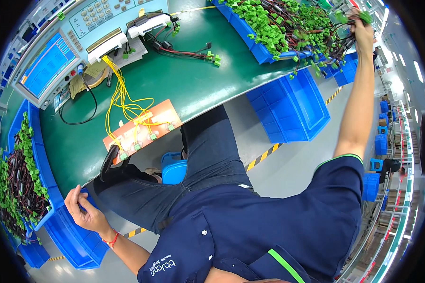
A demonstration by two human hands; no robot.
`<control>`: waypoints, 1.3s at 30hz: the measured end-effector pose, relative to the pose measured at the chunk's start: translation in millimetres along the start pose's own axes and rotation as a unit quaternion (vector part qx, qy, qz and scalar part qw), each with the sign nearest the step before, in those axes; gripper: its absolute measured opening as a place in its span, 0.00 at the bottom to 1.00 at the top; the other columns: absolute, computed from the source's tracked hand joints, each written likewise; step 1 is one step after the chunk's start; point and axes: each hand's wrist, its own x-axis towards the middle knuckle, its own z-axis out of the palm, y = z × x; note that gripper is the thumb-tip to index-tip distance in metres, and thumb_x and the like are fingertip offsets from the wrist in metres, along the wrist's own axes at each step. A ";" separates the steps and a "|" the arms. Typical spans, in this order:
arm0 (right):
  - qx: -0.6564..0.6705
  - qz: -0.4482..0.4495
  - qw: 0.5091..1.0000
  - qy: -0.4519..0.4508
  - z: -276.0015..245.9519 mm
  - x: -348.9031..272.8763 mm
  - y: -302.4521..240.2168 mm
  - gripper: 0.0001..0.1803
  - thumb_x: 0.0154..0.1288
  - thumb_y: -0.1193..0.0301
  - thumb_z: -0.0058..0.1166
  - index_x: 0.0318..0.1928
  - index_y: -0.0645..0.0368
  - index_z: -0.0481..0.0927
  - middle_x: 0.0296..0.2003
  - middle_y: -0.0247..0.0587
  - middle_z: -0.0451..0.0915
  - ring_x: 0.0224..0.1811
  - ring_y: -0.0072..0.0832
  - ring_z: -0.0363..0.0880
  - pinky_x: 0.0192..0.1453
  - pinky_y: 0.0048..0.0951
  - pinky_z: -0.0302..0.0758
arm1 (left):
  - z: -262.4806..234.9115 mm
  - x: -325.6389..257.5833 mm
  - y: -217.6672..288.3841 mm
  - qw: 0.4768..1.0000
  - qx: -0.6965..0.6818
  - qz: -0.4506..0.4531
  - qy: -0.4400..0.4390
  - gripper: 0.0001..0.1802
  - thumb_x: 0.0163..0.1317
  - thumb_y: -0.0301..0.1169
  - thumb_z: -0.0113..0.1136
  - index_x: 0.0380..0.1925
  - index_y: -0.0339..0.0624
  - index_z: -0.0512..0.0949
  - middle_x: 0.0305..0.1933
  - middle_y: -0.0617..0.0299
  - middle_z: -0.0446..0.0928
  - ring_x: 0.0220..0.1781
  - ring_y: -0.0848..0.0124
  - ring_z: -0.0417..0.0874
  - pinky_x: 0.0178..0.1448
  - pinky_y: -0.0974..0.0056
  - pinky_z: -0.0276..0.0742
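Note:
At the far right, my right hand point(362, 38) is closed round a wire harness point(360, 18) with dark and red wires and green connectors. It is raised at the outer end of a blue bin point(264, 55) heaped with similar harnesses. My left hand point(85, 212) is by the table's near left edge, fingers loosely bent and apart, with nothing visible in them. Near it on the left is another blue bin point(52, 198) full of green-ended harnesses. An orange fixture board point(165, 113) with green connectors lies at the table edge, joined by yellow wires point(120, 89) to a test instrument point(87, 40).
A dark harness point(184, 51) lies on the green tabletop point(212, 89) beside the instrument. A black cable point(87, 121) loops below the screen. Blue crates point(293, 111) stand below the table on the right, and another crate point(78, 240) on the left. A blue stool point(174, 170) is under the table.

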 end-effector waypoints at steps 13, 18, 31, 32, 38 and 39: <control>0.150 -0.046 0.959 0.236 -24.4 -3.1 -20.2 0.03 0.67 0.82 0.54 0.36 0.69 0.81 0.32 0.46 0.82 0.27 0.29 0.80 0.25 0.25 0.75 | 14.6 5.5 21.5 0.999 -0.038 0.035 -0.017 0.11 0.69 0.15 0.51 0.44 0.33 0.83 0.44 0.54 0.78 0.36 0.72 0.76 0.39 0.69 0.75; 0.132 -0.127 0.933 0.310 -17.9 -23.8 -37.6 0.05 0.65 0.86 0.50 0.36 0.70 0.79 0.32 0.51 0.83 0.25 0.29 0.80 0.24 0.25 0.75 | 21.2 5.0 28.5 0.998 -0.052 0.030 -0.014 0.11 0.69 0.15 0.52 0.44 0.33 0.82 0.43 0.54 0.77 0.35 0.72 0.75 0.38 0.69 0.74; 0.049 -0.053 0.979 0.192 -7.0 -86.8 32.0 0.08 0.69 0.71 0.61 0.42 0.64 0.82 0.28 0.36 0.83 0.28 0.19 0.78 0.33 0.23 0.75 | 28.2 4.9 30.7 0.996 -0.076 0.032 -0.028 0.10 0.68 0.15 0.53 0.43 0.33 0.82 0.42 0.54 0.77 0.34 0.73 0.75 0.37 0.70 0.74; 0.048 -0.062 0.977 0.199 -20.3 -84.2 32.3 0.07 0.69 0.72 0.61 0.42 0.64 0.82 0.28 0.36 0.83 0.27 0.19 0.78 0.31 0.22 0.74 | 28.0 3.4 30.1 0.996 -0.075 0.028 -0.027 0.10 0.68 0.15 0.53 0.43 0.33 0.82 0.41 0.54 0.77 0.34 0.73 0.75 0.37 0.70 0.74; 0.043 -0.060 0.958 0.278 -76.6 -88.4 -16.3 0.07 0.68 0.74 0.61 0.40 0.66 0.83 0.29 0.41 0.84 0.19 0.19 0.73 0.20 0.19 0.67 | 33.1 -3.1 28.4 0.995 -0.089 0.026 -0.046 0.11 0.70 0.15 0.50 0.45 0.32 0.82 0.44 0.56 0.77 0.36 0.74 0.74 0.39 0.71 0.73; 0.043 -0.046 0.956 0.288 -83.2 -89.8 -22.2 0.07 0.68 0.73 0.61 0.40 0.67 0.83 0.29 0.41 0.84 0.19 0.19 0.72 0.20 0.20 0.67 | 35.2 -3.2 28.4 0.994 -0.093 0.028 -0.045 0.11 0.70 0.15 0.50 0.45 0.32 0.82 0.44 0.56 0.77 0.36 0.74 0.74 0.39 0.71 0.73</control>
